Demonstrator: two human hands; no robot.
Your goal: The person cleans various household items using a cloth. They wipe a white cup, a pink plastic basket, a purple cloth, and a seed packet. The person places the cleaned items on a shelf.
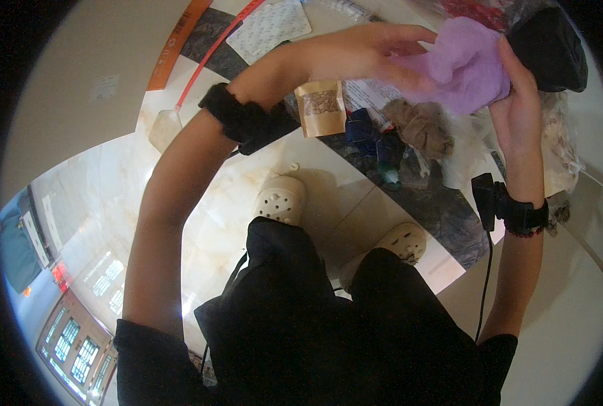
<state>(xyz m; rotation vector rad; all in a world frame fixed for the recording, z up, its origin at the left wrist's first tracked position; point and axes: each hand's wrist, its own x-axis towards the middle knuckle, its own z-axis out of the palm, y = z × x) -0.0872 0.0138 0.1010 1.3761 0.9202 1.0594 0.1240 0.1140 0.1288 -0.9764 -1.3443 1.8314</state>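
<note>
A bunched lilac cloth is held up between both hands at the upper right. My left hand reaches across from the left, its fingers at the cloth's left side. My right hand grips the cloth's right side, thumb upward. Beneath the left forearm lies a kraft pouch with a clear window. Just below the cloth are a crumpled brown cloth and a dark blue bundle. A black object stands right beside my right hand. Both wrists wear black bands with devices.
A red-handled fly swatter, an orange strip and a white patterned sheet lie at the upper left. Clear plastic bags are at the right. Cream clogs stand on the tiled floor; a black cable hangs from the right wrist.
</note>
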